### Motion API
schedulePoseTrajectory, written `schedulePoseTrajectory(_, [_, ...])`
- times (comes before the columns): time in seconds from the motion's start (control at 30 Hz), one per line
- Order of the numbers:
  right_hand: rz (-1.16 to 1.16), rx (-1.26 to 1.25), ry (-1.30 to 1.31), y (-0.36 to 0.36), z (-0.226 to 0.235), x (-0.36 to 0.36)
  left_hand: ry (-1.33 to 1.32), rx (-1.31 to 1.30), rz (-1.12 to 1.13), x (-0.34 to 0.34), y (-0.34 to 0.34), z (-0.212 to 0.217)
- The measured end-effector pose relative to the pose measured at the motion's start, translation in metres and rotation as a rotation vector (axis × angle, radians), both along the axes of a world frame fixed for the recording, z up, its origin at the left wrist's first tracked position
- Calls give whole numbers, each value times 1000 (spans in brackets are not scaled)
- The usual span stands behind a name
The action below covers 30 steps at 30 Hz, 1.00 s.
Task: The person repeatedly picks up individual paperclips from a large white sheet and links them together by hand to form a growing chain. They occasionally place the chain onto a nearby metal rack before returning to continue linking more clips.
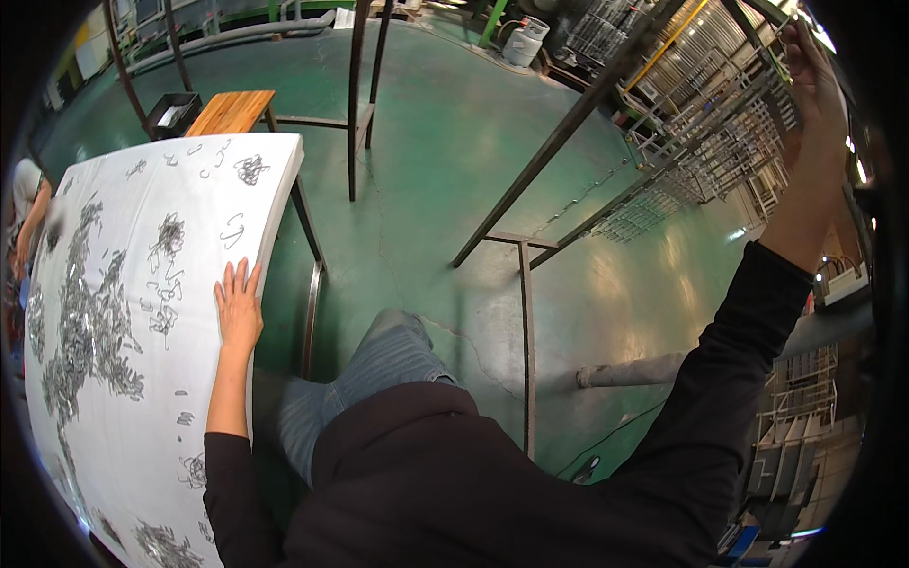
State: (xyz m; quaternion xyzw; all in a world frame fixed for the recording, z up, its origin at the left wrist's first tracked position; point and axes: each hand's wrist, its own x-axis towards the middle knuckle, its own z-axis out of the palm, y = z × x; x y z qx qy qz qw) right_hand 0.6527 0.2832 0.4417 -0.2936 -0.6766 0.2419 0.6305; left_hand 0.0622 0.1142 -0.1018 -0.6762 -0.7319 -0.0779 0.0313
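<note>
My left hand [240, 308] lies flat with its fingers spread near the right edge of a white-covered table [204, 213]. Small dark metal hooks are scattered over that surface, some loose, some tangled in clumps [169, 233]. A broad heap of small metal pieces [90, 341] covers the table's middle. High at the far right, my right hand [812, 80] is raised beside a dark metal frame, its fingers drawn together. Whatever they hold, if anything, is lost in the dark rim of the picture.
Dark metal posts [578, 123] stand on the green floor [454, 114]. Wire racks [701, 170] hang at the right, above a grey pipe [634, 369]. Past the table are a wooden bench [230, 112] and a black crate [174, 115]. Another person [28, 204] is at the left edge.
</note>
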Motion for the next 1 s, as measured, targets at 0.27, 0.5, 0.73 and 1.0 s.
schedulePoseTrajectory(0.27, [-329,-141,196,-2,-45,95,43,34,59,-3,0,-7])
schedulePoseTrajectory(0.5, [-452,-210,133,-16,-65,173,118,-44,114,-4,0,-6])
schedulePoseTrajectory(0.73, [-654,-155,200,-13,-52,221,156,-38,118,-4,-3,-6])
schedulePoseTrajectory(1.0, [-730,-47,203,5,-19,261,191,-82,158,-2,-4,-6])
